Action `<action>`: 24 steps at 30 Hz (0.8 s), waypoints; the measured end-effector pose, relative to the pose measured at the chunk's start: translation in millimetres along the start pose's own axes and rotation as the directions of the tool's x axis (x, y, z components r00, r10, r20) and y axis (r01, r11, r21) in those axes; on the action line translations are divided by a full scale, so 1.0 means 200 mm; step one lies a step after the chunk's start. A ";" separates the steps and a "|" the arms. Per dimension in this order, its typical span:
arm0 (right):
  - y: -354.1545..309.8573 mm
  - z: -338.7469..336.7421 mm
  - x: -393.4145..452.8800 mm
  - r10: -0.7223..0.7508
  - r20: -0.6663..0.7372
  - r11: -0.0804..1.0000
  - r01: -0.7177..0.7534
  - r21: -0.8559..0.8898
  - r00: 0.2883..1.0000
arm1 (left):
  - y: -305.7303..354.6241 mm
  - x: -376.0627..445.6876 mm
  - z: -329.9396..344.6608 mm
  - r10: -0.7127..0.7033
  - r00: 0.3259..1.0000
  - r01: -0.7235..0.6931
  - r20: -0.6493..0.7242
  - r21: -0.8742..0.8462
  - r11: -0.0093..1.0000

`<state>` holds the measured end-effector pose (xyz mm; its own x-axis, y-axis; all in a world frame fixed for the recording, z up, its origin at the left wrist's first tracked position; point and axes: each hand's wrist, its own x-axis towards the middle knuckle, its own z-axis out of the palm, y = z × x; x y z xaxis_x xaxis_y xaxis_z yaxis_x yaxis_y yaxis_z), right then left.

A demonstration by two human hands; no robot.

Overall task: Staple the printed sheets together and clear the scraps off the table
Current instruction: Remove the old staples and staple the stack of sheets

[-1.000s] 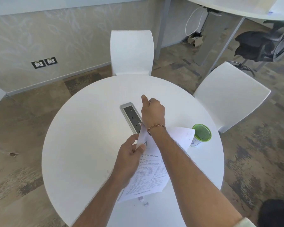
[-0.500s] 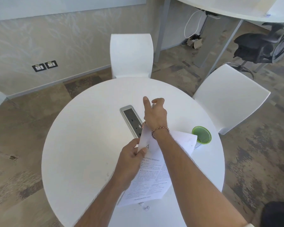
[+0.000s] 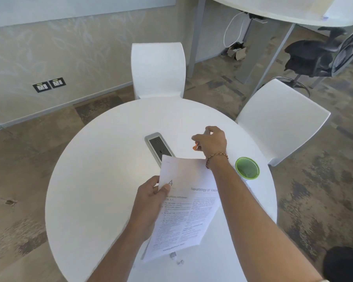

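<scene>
The printed sheets [image 3: 184,206] are held above the round white table [image 3: 102,180], text side up. My left hand [image 3: 151,202] pinches their left edge, thumb on top beside a large "4". My right hand [image 3: 211,142] is past the sheets' far right corner, fingers closed around a small tool that shows a grey end above the fingers and an orange end below them; most of it is hidden. A small pale scrap [image 3: 176,259] lies on the table just under the sheets' near edge.
A grey power socket panel [image 3: 156,144] is set in the table's middle, partly under the sheets. A green-rimmed cup [image 3: 247,167] stands at the right, near my right forearm. White chairs stand at the far side [image 3: 158,68] and right [image 3: 281,117].
My right hand has moved right, away from the sheets' top corner, with the small tool in it. The sheets have swung flatter, and their printed side now faces up.
</scene>
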<state>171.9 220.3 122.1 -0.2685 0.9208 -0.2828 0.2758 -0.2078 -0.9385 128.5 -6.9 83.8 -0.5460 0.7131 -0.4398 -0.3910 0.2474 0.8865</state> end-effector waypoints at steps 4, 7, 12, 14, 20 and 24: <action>0.06 -0.11 0.10 0.069 -0.116 0.995 -0.060 0.085 0.991 | 0.00 0.02 -0.06 0.007 0.998 -0.007 -0.062 -0.008 1.000; 0.16 -0.17 0.19 0.158 -0.231 0.987 -0.158 0.020 0.960 | 0.03 0.04 -0.10 0.003 0.995 -0.007 -0.095 -0.037 0.999; 0.34 -0.22 0.28 0.215 -0.286 0.951 -0.267 -0.157 0.934 | 0.08 0.08 -0.13 0.003 0.992 -0.014 -0.126 -0.087 0.996; 0.39 -0.22 0.31 0.200 -0.282 0.926 -0.275 -0.259 0.938 | 0.10 0.10 -0.13 0.009 0.992 -0.022 -0.127 -0.097 0.995; 0.52 -0.17 0.41 0.096 -0.292 0.912 -0.201 -0.357 0.952 | 0.14 0.15 -0.14 0.032 0.992 -0.049 -0.121 -0.143 0.988; 0.59 -0.15 0.53 0.050 -0.237 0.906 -0.144 -0.398 0.970 | 0.17 0.18 -0.13 0.032 0.989 -0.060 -0.145 -0.194 0.979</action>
<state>204.5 302.5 -13.0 -0.0285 0.9612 -0.2744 0.6560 -0.1891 -0.7306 75.5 10.5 93.8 -0.6594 0.6182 -0.4278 -0.4943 0.0721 0.8663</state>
